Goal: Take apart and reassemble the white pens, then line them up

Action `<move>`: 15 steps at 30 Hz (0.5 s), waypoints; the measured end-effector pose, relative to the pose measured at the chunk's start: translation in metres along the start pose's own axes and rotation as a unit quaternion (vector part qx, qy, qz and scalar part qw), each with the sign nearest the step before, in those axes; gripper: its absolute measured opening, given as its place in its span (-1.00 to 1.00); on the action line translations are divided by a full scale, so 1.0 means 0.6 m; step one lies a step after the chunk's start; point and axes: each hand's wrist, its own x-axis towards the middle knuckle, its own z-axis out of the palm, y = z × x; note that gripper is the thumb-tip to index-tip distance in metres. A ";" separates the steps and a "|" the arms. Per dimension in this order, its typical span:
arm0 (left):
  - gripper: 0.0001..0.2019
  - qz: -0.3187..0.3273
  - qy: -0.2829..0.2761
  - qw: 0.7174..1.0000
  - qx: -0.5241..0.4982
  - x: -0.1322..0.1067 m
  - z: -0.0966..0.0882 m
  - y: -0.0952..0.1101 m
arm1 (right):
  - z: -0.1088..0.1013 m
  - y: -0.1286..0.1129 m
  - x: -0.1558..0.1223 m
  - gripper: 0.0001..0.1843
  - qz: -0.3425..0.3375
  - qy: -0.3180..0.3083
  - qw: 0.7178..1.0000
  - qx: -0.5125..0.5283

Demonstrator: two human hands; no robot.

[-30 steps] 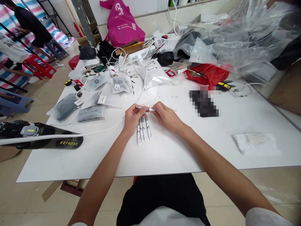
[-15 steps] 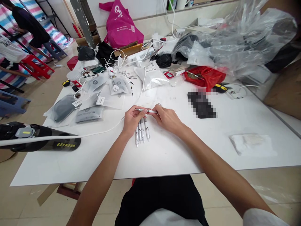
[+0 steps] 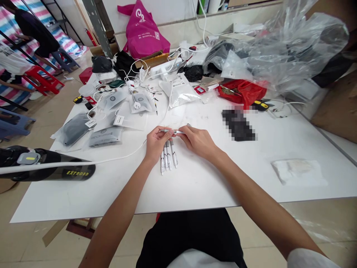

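Observation:
My left hand [image 3: 155, 143] and my right hand [image 3: 197, 140] meet over the middle of the white table [image 3: 195, 182]. Between their fingertips they pinch a silver-and-white pen [image 3: 173, 131], held level and crosswise. Just below it, several more pens [image 3: 168, 157] of the same kind lie side by side on the table, pointing towards me, partly under my left hand's fingers.
Grey pouches [image 3: 106, 136], white cables [image 3: 119, 158] and a power strip [image 3: 164, 67] crowd the far left. A pink bag [image 3: 145, 31], a red bag [image 3: 245, 91] and crumpled clear plastic [image 3: 281, 48] sit behind. A black tool [image 3: 47, 169] overhangs the left edge; a white cloth [image 3: 298, 172] lies right.
My hands hold almost the same pose with the pen between them; the view has shifted slightly. Nothing was picked up or put down.

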 end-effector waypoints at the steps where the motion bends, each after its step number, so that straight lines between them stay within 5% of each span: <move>1: -0.72 -0.001 -0.001 1.000 -0.002 0.000 0.000 0.001 | -0.002 0.001 0.000 -0.61 0.004 -0.001 1.000 0.018; 9: -0.67 0.018 -0.078 0.996 -0.036 -0.004 0.001 0.018 | -0.023 0.006 0.006 -0.42 0.048 -0.120 0.941 0.311; 15: -0.65 -0.008 0.015 0.998 -0.056 0.003 -0.003 0.015 | -0.006 0.006 0.003 -0.66 0.045 -0.029 0.987 0.151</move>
